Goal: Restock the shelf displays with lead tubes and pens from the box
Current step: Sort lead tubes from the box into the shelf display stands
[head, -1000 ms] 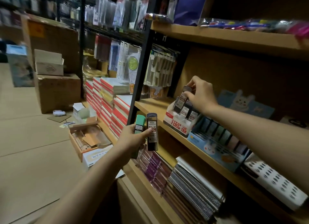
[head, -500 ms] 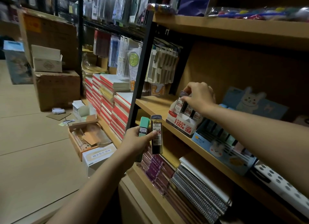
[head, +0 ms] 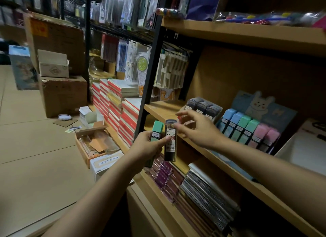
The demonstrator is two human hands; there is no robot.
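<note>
The wooden shelf crossing the frame's right half carries a red display box of dark lead tubes, a blue bunny display of pastel tubes just right of it, and a white tray at right.

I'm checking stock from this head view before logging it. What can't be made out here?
- Green lead tube: lower half hidden by the left hand; label print too small.
- Dark tube display: front and price panel hidden by the right hand.
- Top-shelf items: blurred, type unclear.
- White tray: cut by the right edge.
- Open box on the floor: contents too dim to identify.
</note>
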